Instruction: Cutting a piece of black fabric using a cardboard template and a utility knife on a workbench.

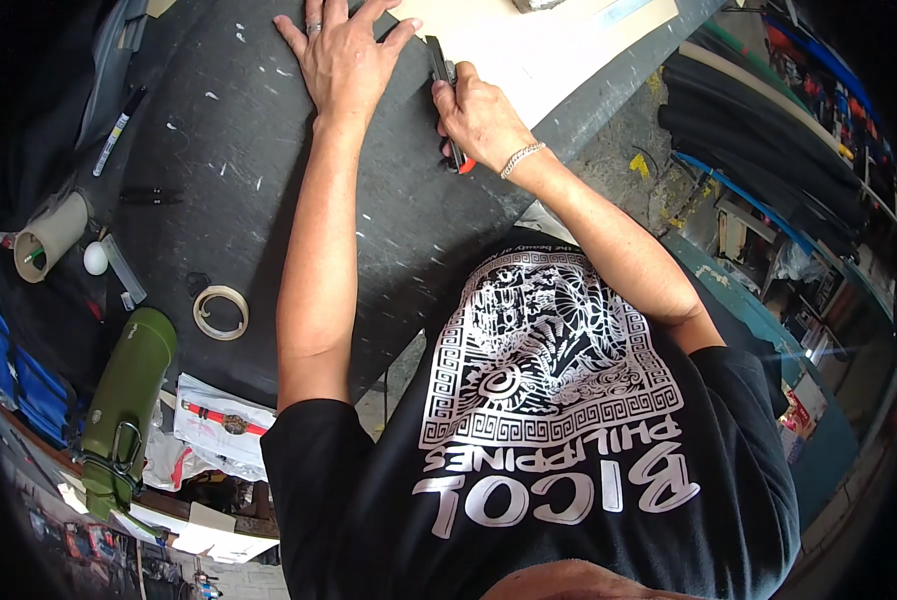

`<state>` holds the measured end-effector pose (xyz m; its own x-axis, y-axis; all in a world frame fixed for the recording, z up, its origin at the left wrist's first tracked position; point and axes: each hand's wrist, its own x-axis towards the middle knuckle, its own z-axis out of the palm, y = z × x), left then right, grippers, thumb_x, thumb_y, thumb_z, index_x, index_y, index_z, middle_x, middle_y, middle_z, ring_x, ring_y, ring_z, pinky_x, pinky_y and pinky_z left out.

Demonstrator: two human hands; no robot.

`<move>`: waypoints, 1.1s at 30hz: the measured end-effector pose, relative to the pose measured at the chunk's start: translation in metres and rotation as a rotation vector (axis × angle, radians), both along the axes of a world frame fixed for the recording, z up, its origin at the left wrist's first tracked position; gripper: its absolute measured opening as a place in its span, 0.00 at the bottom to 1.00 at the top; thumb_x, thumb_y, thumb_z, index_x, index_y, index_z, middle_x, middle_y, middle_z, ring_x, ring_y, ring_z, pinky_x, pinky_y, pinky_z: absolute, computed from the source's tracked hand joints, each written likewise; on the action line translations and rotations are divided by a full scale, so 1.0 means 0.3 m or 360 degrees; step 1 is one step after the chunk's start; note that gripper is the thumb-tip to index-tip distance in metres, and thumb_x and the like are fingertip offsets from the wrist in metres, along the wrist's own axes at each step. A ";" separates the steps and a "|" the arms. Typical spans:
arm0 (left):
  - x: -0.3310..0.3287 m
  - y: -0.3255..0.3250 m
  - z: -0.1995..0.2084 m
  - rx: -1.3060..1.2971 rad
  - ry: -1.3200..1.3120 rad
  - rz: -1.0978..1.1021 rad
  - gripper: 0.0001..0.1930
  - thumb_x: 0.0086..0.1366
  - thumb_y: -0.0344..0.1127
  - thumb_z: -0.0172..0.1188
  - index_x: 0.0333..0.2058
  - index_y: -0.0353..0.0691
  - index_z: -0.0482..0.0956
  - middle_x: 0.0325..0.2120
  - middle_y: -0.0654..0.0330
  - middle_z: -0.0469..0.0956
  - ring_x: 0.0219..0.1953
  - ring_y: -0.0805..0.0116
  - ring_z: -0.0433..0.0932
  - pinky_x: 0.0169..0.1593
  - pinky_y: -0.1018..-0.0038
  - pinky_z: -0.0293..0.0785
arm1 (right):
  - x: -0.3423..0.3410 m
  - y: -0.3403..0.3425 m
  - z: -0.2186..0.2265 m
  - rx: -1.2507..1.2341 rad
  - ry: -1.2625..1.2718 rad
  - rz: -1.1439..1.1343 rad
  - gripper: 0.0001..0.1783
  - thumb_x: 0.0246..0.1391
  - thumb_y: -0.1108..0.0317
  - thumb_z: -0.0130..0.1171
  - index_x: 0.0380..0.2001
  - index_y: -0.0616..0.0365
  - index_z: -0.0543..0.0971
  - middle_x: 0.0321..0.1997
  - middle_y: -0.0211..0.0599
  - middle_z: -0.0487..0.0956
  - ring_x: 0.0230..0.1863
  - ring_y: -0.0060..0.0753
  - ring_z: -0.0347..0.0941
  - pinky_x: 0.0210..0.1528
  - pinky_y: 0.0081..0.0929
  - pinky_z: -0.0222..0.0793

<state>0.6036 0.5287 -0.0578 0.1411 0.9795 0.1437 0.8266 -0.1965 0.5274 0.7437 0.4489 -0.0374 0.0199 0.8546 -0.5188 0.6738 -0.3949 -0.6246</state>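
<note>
My left hand (pixel 346 62) lies with its fingers spread at the far side of the black work surface (pixel 218 180). Its thumb reaches the edge of a cream sheet (pixel 528 55). In my right hand (pixel 483 118) is a black utility knife (pixel 440 65) with red at its near end, gripped with the fingers wrapped round it. The knife's far end points away from me, at the left edge of the sheet. Whether the blade is out or touches the sheet I cannot tell.
A roll of tape (pixel 220 312) lies left of my left forearm. Further left are a green bottle (pixel 128 385), a marker (pixel 118 132), a beige cup on its side (pixel 53 238) and a small white ball (pixel 96 258). A clear strip (pixel 620 10) rests on the sheet.
</note>
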 end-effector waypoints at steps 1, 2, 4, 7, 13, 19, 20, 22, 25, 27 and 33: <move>0.001 0.000 0.001 -0.0002 0.0003 0.0000 0.17 0.55 0.44 0.73 0.43 0.47 0.86 0.59 0.56 0.73 0.70 0.48 0.60 0.74 0.38 0.43 | 0.003 -0.001 -0.004 -0.0002 0.0003 0.0000 0.19 0.71 0.61 0.44 0.40 0.73 0.66 0.17 0.49 0.79 0.19 0.45 0.81 0.28 0.38 0.79; 0.001 0.000 0.002 0.0000 -0.0001 0.0000 0.17 0.55 0.44 0.73 0.43 0.47 0.86 0.59 0.56 0.73 0.70 0.48 0.60 0.73 0.38 0.43 | 0.004 0.001 -0.002 -0.0001 0.0005 0.0013 0.19 0.71 0.61 0.44 0.39 0.73 0.66 0.16 0.49 0.79 0.19 0.45 0.81 0.28 0.38 0.79; 0.001 -0.001 0.003 -0.0002 -0.0003 0.0000 0.17 0.55 0.44 0.73 0.42 0.47 0.86 0.59 0.56 0.74 0.70 0.48 0.60 0.73 0.38 0.43 | 0.002 0.001 -0.001 -0.0004 0.0010 0.0024 0.19 0.71 0.61 0.44 0.39 0.73 0.66 0.16 0.49 0.79 0.19 0.45 0.81 0.28 0.39 0.79; 0.003 -0.002 0.005 -0.0035 0.0006 -0.0003 0.17 0.55 0.44 0.73 0.43 0.47 0.86 0.59 0.56 0.74 0.70 0.48 0.60 0.73 0.38 0.43 | 0.000 0.001 0.002 -0.0021 -0.0007 0.0043 0.19 0.71 0.61 0.44 0.39 0.73 0.66 0.16 0.49 0.79 0.19 0.45 0.81 0.29 0.39 0.79; 0.000 0.000 -0.010 -0.0004 0.0022 0.0007 0.18 0.55 0.44 0.73 0.43 0.47 0.86 0.59 0.56 0.73 0.70 0.48 0.60 0.73 0.38 0.44 | -0.001 0.009 0.002 -0.0034 -0.0028 0.0052 0.20 0.70 0.61 0.44 0.40 0.75 0.67 0.17 0.51 0.80 0.22 0.47 0.82 0.32 0.38 0.80; 0.004 -0.002 0.002 -0.0018 0.0018 -0.0004 0.18 0.55 0.45 0.73 0.43 0.46 0.86 0.59 0.55 0.73 0.70 0.48 0.60 0.73 0.38 0.43 | 0.017 0.011 -0.057 -0.0008 -0.0129 0.0085 0.19 0.72 0.60 0.45 0.40 0.71 0.66 0.22 0.47 0.81 0.22 0.42 0.83 0.29 0.37 0.80; 0.002 -0.003 0.000 -0.0018 0.0026 -0.0006 0.18 0.55 0.44 0.73 0.43 0.46 0.86 0.59 0.55 0.73 0.70 0.48 0.60 0.73 0.38 0.43 | 0.016 0.016 -0.063 0.0059 -0.0195 0.0151 0.19 0.71 0.59 0.46 0.40 0.71 0.67 0.21 0.47 0.81 0.24 0.43 0.83 0.31 0.37 0.79; -0.002 -0.004 -0.005 -0.0027 0.0030 -0.0008 0.18 0.55 0.44 0.73 0.43 0.46 0.86 0.60 0.55 0.73 0.70 0.48 0.60 0.73 0.38 0.43 | 0.023 0.020 -0.068 0.0118 -0.0263 0.0219 0.19 0.71 0.59 0.46 0.39 0.70 0.67 0.21 0.47 0.81 0.25 0.45 0.83 0.32 0.38 0.79; -0.011 -0.008 -0.019 -0.0028 0.0039 0.0002 0.18 0.55 0.44 0.73 0.43 0.45 0.86 0.60 0.54 0.73 0.70 0.48 0.60 0.73 0.38 0.43 | 0.016 0.045 0.001 0.0023 -0.0228 0.0404 0.20 0.70 0.58 0.46 0.39 0.70 0.67 0.20 0.47 0.81 0.27 0.45 0.84 0.35 0.39 0.78; -0.004 -0.001 -0.030 0.0023 0.0006 -0.0012 0.18 0.55 0.44 0.73 0.43 0.45 0.86 0.60 0.54 0.73 0.70 0.48 0.60 0.73 0.38 0.43 | 0.027 0.052 0.014 0.0090 -0.0287 0.0521 0.19 0.70 0.59 0.47 0.38 0.70 0.67 0.21 0.53 0.80 0.29 0.53 0.83 0.36 0.42 0.78; 0.000 -0.003 0.002 -0.0053 0.0020 0.0002 0.18 0.55 0.44 0.73 0.43 0.45 0.86 0.60 0.54 0.73 0.70 0.47 0.60 0.74 0.39 0.43 | 0.057 0.044 0.004 0.0282 -0.0339 0.0719 0.19 0.68 0.60 0.48 0.38 0.72 0.66 0.25 0.66 0.79 0.36 0.68 0.80 0.40 0.51 0.76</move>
